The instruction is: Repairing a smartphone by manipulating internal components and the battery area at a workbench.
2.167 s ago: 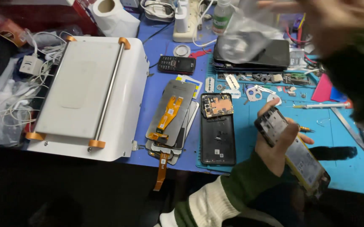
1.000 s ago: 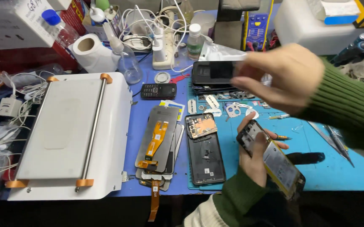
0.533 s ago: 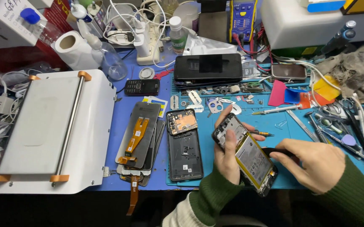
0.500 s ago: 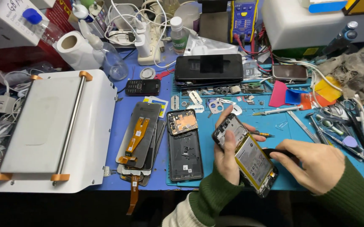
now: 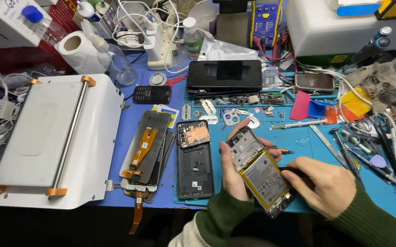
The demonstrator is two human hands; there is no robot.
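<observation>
Right hand (image 5: 328, 185) was up in the air over the far side of the tabletop (image 5: 298, 137) about a sec ago; half a sec ago it had dropped in beside the opened phone (image 5: 261, 171), and it sits there now, fingers curled with the tips touching the phone's right edge near the battery (image 5: 264, 176); I can't tell whether it's pinching a tool or just bracing (something dark shows under the fingers, too hidden to name). My read: both hands are now on the phone, so work on its insides is under way rather than a reach for something else.

Left hand (image 5: 232, 171) is wrapped round the phone's left edge from beneath, thumb on the near-left side and fingertips over the far end; clamped on it, holding it off the tabletop, near-centre of the scene, just right of the black back cover (image 5: 195, 171) lying flat on the mat.

Orientation: phone is open side up, battery label facing me; long axis runs diagonally, far-left to near-right; the camera/board end points far-left toward the stacked screens (image 5: 145, 153), the bottom end points near-right toward my right wrist; it's tilted a bit, the near end lower.

A small screwdriver (image 5: 280, 150) lies just past the phone on the right.
</observation>
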